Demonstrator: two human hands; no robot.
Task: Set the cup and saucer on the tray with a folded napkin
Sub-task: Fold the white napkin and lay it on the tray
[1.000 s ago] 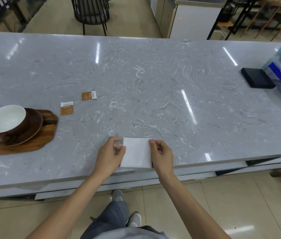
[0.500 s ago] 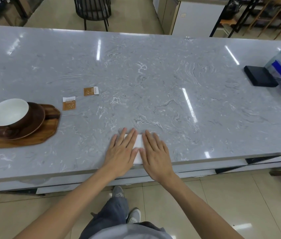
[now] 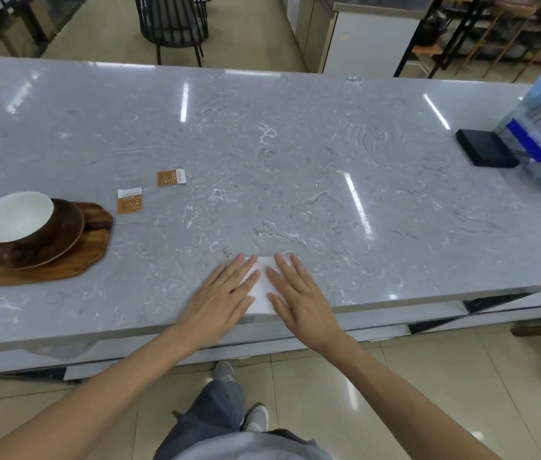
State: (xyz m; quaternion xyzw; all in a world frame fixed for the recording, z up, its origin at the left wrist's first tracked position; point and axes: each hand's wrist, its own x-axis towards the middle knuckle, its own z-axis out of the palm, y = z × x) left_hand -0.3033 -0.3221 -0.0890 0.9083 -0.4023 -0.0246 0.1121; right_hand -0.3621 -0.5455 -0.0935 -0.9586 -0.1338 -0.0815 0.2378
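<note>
Two parts look done: cup (image 3: 15, 216) on saucer (image 3: 63, 237) on the tray (image 3: 93, 254) at the counter's (image 3: 295, 144) left edge. Both hands (image 3: 222, 297) (image 3: 299, 297) press flat, fingers spread, on the napkin (image 3: 262, 287) at the near edge; it still needs moving to the tray.

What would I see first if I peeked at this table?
Two flat hands, the left hand and right hand, press a white napkin onto the near edge of the grey marble table. Far to the left, a brown cup with a white inside sits on a brown saucer on a wooden tray, and two small orange packets lie beside it.
</note>
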